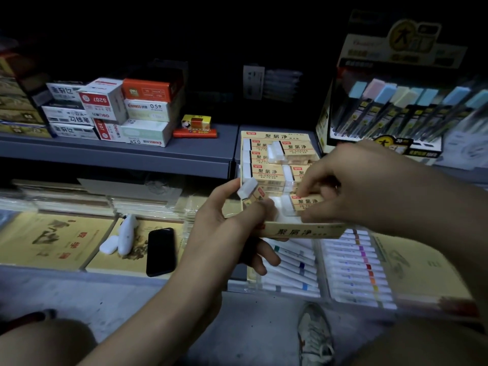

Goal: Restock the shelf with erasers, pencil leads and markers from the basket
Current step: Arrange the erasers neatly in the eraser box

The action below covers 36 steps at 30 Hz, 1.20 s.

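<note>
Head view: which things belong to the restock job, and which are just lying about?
Job: eraser box held by the left hand; eraser pinched by the right hand; pencil lead display; markers.
Lying about: black phone; white gadget; small stationery boxes; paper pads.

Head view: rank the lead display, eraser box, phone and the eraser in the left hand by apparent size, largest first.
1. lead display
2. eraser box, though nearer the camera
3. phone
4. eraser in the left hand
</note>
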### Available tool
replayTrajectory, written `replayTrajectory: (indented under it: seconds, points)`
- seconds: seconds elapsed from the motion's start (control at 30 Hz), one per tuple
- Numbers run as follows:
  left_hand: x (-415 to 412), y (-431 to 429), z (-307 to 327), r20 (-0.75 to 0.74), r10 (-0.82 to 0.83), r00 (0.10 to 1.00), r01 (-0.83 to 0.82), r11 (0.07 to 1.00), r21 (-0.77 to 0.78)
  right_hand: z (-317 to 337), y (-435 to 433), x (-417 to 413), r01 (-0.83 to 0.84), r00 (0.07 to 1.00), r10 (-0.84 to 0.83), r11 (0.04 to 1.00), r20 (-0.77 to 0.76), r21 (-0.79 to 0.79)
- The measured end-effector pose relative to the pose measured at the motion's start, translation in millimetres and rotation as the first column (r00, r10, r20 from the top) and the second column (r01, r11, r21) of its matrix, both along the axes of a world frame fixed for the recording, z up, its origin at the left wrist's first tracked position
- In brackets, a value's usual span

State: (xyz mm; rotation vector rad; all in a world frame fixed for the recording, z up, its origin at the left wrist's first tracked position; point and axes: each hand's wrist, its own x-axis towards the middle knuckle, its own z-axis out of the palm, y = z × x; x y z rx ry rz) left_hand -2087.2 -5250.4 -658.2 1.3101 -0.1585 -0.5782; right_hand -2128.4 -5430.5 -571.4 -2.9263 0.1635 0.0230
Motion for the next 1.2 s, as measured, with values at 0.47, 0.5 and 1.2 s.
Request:
replayTrajectory:
  seconds: [0.47,0.5,1.2]
  points:
    - [0,5,5,-0.054,-0.057,0.997,0.055,0.998,-0.033,2,-1,-3,-0.098,0.992,0.107,0.988,0.065,-0.121]
    - [1,5,5,-0.065,-0.061,0.996,0.059,0.998,-0.039,2,-3,-4,-0.104,0.991,0.110,0.991,0.073,-0.081]
    - [5,1,-1,-0.086,-0.082,0.993,0.079,0.996,-0.045,11,-10,-11,-0.209,0.976,0.187,0.945,0.107,0.251]
